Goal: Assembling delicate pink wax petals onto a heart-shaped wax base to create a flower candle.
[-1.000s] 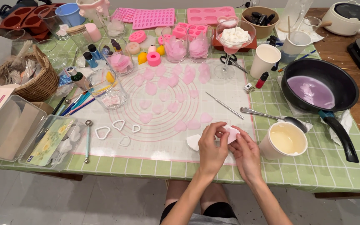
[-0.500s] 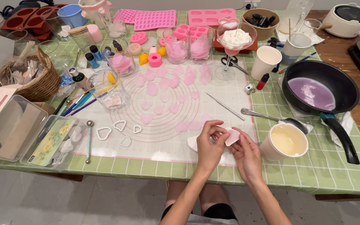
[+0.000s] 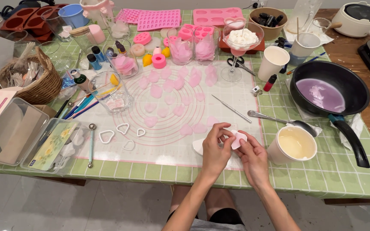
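both hands have barely shifted; the left hand and right hand still pinch the pale pink petal between their fingertips, above the mat.

- Tablecloth: green-and-white checks, across the frame.
- Mat, centre: translucent white, pink ring lines and border.
- Wax petals, centre: pale pink.
- Frying pan, right: black, lilac liquid.
- Paper cup, lower right: white, cream liquid.
- Basket, left: brown wicker.
- Moulds, top: pink.
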